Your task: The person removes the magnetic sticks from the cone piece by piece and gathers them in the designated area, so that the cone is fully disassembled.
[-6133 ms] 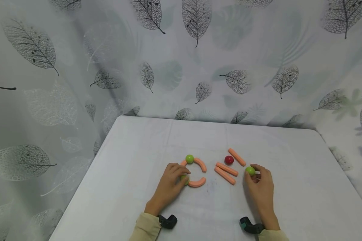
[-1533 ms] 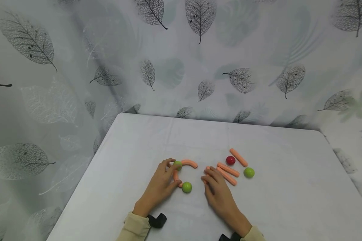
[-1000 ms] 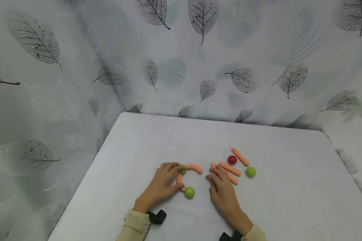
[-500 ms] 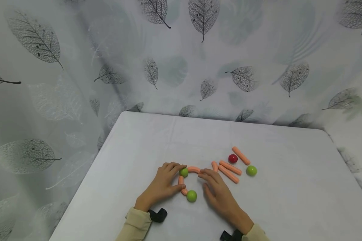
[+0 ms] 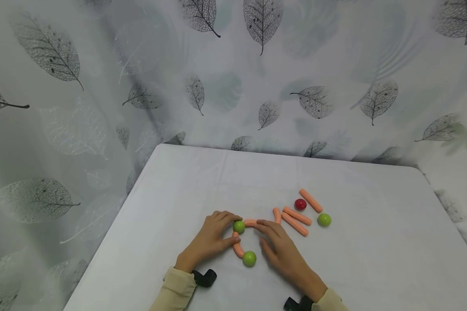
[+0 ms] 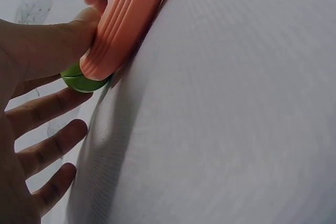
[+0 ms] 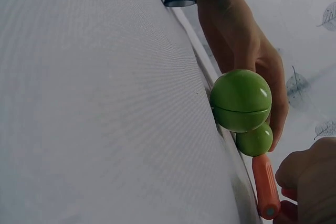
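Observation:
In the head view, a green ball (image 5: 239, 226) joins two curved orange toy sticks: an upper curved stick (image 5: 251, 223) and a lower curved stick (image 5: 238, 250). A second green ball (image 5: 249, 258) sits at the lower stick's free end. My left hand (image 5: 214, 235) holds the upper ball, index finger over its top and thumb against the lower stick. The left wrist view shows that thumb on the ridged orange stick (image 6: 126, 30). With its fingertips, my right hand (image 5: 282, 250) touches the upper stick's right end, its thumb apart below.
Right of the hands lie a loose curved stick (image 5: 277, 215), several straight orange sticks (image 5: 295, 224), a red ball (image 5: 300, 204) and another green ball (image 5: 324, 220). All are on a white-covered table (image 5: 373, 242). A leaf-patterned curtain (image 5: 225, 86) hangs behind.
Earlier the right hand held a green ball, now lying at right. A curved stick has come off the ring to lie beside the straight ones. The right hand has since moved left; the chain shifted nearer.

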A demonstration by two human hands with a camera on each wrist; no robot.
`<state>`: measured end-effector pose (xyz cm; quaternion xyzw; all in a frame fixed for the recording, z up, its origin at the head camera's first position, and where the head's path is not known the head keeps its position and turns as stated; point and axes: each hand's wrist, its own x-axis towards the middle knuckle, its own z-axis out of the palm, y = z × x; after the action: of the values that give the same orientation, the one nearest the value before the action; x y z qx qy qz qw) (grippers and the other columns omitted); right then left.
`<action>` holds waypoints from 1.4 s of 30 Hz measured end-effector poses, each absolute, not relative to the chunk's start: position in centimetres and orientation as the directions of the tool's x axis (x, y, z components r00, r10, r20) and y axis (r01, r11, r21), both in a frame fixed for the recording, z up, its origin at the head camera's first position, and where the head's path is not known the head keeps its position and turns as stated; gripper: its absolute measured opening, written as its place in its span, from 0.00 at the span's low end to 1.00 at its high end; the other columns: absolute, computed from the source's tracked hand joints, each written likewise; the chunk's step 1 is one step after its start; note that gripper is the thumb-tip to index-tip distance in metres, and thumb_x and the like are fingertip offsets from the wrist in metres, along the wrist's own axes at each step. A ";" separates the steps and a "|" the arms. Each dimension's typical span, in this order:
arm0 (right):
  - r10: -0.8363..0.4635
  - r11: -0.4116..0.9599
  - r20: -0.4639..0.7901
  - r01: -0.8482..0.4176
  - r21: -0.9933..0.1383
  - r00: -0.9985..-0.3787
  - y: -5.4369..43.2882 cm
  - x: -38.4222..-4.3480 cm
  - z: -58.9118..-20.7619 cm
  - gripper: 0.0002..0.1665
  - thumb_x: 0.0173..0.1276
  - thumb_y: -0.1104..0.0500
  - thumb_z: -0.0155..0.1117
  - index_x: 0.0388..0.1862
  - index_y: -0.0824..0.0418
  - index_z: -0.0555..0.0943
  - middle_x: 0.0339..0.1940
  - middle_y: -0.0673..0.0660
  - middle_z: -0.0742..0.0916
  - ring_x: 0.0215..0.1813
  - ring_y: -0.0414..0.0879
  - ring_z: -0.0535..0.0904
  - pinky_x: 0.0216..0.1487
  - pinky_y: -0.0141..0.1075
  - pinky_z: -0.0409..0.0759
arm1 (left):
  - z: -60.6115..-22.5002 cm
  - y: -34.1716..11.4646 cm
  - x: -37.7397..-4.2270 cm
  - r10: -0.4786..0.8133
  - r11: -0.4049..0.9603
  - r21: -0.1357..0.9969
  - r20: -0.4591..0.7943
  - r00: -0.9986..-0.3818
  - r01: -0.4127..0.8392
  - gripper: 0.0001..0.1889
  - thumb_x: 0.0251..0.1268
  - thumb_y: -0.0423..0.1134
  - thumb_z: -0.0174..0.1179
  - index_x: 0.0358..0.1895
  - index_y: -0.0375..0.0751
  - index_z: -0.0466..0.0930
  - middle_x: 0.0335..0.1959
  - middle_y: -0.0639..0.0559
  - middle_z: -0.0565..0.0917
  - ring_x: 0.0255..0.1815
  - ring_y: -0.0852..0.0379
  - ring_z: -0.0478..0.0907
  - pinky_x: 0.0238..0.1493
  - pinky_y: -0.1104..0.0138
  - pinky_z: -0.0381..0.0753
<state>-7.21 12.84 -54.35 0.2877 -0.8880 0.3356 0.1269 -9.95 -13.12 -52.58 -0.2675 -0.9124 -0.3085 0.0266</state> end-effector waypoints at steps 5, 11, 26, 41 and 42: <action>-0.424 0.612 0.429 -0.601 -0.514 -0.798 12.8 -7.1 -54.5 0.28 0.69 0.65 0.71 0.67 0.56 0.80 0.69 0.52 0.81 0.70 0.47 0.78 0.65 0.48 0.81 | -52.9 -13.2 -9.9 0.472 0.662 0.554 0.215 -0.855 0.505 0.25 0.63 0.48 0.74 0.63 0.53 0.80 0.57 0.61 0.84 0.58 0.58 0.75 0.58 0.57 0.72; -0.408 0.631 0.451 -0.602 -0.490 -0.794 12.9 -7.2 -54.5 0.26 0.68 0.64 0.72 0.65 0.58 0.81 0.67 0.53 0.83 0.67 0.48 0.80 0.62 0.46 0.82 | -53.0 -13.0 -10.0 0.484 0.636 0.590 0.197 -0.852 0.498 0.24 0.64 0.47 0.73 0.63 0.54 0.80 0.58 0.62 0.84 0.59 0.59 0.76 0.60 0.57 0.74; -0.362 0.663 0.466 -0.574 -0.480 -0.807 12.5 -7.3 -54.4 0.25 0.62 0.62 0.80 0.58 0.57 0.84 0.53 0.50 0.88 0.57 0.44 0.81 0.55 0.42 0.83 | -52.9 -11.5 -9.4 0.521 0.487 0.729 0.201 -0.830 0.482 0.22 0.67 0.35 0.70 0.63 0.48 0.80 0.52 0.58 0.81 0.46 0.60 0.81 0.49 0.69 0.79; -0.346 0.674 0.430 -0.539 -0.505 -0.834 12.4 -7.3 -54.6 0.21 0.62 0.62 0.79 0.55 0.52 0.87 0.46 0.45 0.82 0.50 0.37 0.79 0.49 0.37 0.83 | -52.5 -10.6 -8.9 0.482 0.490 0.785 0.119 -0.868 0.380 0.21 0.68 0.35 0.69 0.63 0.50 0.80 0.48 0.58 0.84 0.38 0.68 0.77 0.39 0.73 0.78; -0.346 0.673 0.427 -0.538 -0.508 -0.835 12.4 -7.2 -54.6 0.21 0.62 0.63 0.79 0.55 0.52 0.87 0.46 0.45 0.82 0.49 0.37 0.78 0.49 0.37 0.82 | -52.5 -10.6 -8.9 0.482 0.490 0.787 0.114 -0.869 0.374 0.21 0.69 0.36 0.69 0.63 0.50 0.80 0.47 0.58 0.84 0.37 0.69 0.76 0.38 0.74 0.78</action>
<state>-7.23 12.39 -54.61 0.2452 -0.9023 0.3219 0.1490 -8.91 -10.58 -52.54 -0.2486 -0.8609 -0.4397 -0.0610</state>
